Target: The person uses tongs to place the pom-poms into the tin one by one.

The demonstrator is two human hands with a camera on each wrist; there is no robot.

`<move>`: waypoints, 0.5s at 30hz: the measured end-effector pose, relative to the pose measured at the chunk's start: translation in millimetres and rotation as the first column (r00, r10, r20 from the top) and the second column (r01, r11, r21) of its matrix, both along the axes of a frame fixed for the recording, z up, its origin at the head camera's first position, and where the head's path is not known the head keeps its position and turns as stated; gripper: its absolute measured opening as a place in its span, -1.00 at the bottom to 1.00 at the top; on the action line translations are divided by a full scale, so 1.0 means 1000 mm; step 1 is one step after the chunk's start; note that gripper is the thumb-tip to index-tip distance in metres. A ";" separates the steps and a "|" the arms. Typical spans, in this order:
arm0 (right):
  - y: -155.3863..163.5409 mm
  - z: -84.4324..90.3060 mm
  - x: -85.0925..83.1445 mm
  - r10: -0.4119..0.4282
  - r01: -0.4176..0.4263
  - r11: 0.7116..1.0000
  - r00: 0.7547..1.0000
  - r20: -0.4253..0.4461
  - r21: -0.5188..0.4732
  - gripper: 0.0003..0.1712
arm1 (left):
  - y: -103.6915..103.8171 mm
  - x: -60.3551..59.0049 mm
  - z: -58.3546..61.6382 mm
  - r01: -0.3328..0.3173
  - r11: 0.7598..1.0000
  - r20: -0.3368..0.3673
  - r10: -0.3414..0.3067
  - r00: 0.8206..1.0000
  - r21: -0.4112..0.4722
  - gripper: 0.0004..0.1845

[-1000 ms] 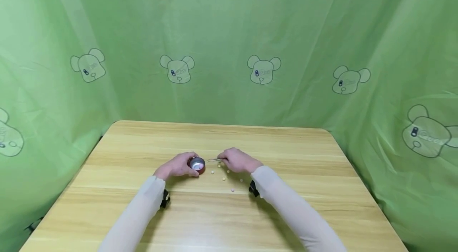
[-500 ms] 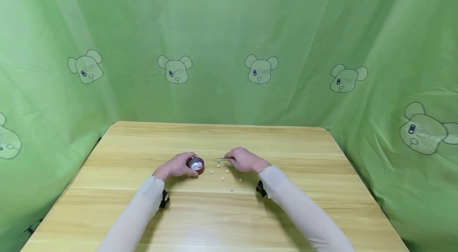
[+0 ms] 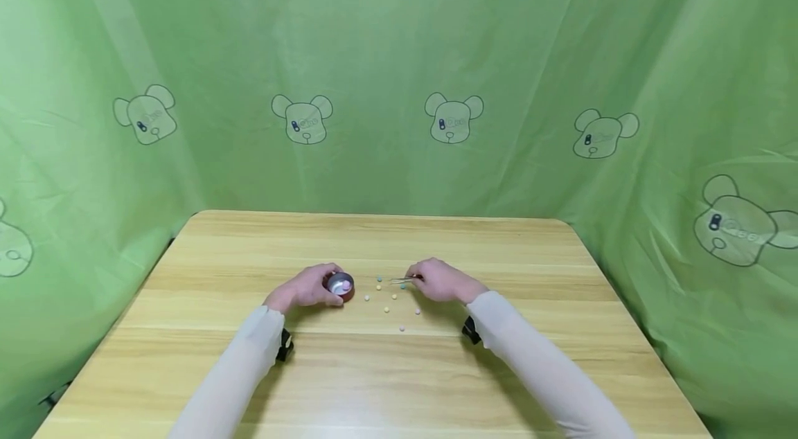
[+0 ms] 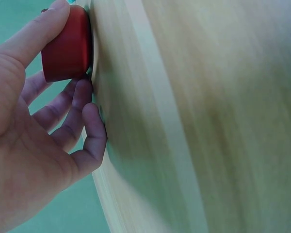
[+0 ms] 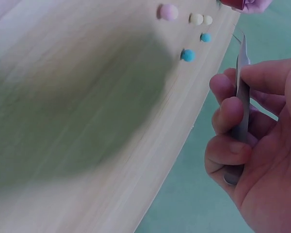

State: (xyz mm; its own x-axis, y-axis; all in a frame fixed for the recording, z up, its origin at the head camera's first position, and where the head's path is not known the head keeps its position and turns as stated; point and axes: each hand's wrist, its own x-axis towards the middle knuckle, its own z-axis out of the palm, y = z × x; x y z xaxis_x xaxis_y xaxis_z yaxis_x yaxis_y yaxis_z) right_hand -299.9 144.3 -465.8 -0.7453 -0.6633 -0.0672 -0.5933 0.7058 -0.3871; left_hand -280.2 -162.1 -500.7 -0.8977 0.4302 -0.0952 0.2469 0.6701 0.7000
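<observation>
Left hand: the left hand (image 3: pixel 305 287) rests on the desk (image 3: pixel 374 370) with its fingers (image 4: pixel 72 104) curled round a small red cup (image 3: pixel 341 284); in the left wrist view the thumb lies over the cup's red wall and the other fingers curl beneath it.
Red cup: it stands upright on the desk left of centre, with a shiny inside and something pale pink in it.
Right hand: the right hand (image 3: pixel 439 280) grips a pair of metal tweezers (image 3: pixel 402 279), pinched between thumb and curled fingers (image 5: pixel 228 116); the tips point left towards the cup, low over the desk.
Tweezer tips: whether they hold a bead cannot be told from these views.
Beads: small beads (image 3: pixel 386 309) lie loose on the desk between the two hands, just right of the cup; the right wrist view shows a pink bead (image 5: pixel 168 11), two cream ones and two blue beads (image 5: pixel 187 55).
Backdrop: a green curtain (image 3: pixel 399 65) printed with bear heads hangs behind and beside the desk.
</observation>
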 end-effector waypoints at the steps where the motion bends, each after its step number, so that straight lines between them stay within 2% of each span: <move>1: 0.001 0.000 0.000 -0.002 0.002 1.000 1.000 0.001 -0.003 -0.78 | 0.000 0.000 0.000 0.001 1.000 0.001 -0.001 1.000 0.000 -0.44; 15: 0.010 -0.007 0.006 -0.008 0.007 1.000 1.000 0.025 0.030 -0.78 | 0.000 0.000 0.000 0.002 1.000 0.006 -0.002 1.000 0.015 -0.45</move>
State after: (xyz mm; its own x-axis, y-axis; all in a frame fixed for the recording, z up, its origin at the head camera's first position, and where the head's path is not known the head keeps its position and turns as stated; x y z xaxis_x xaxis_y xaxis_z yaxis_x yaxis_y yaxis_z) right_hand -293.5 154.1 -472.7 -0.7480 -0.6552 -0.1059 -0.5782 0.7216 -0.3808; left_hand -280.6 -162.3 -500.6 -0.8964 0.4332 -0.0937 0.2440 0.6588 0.7116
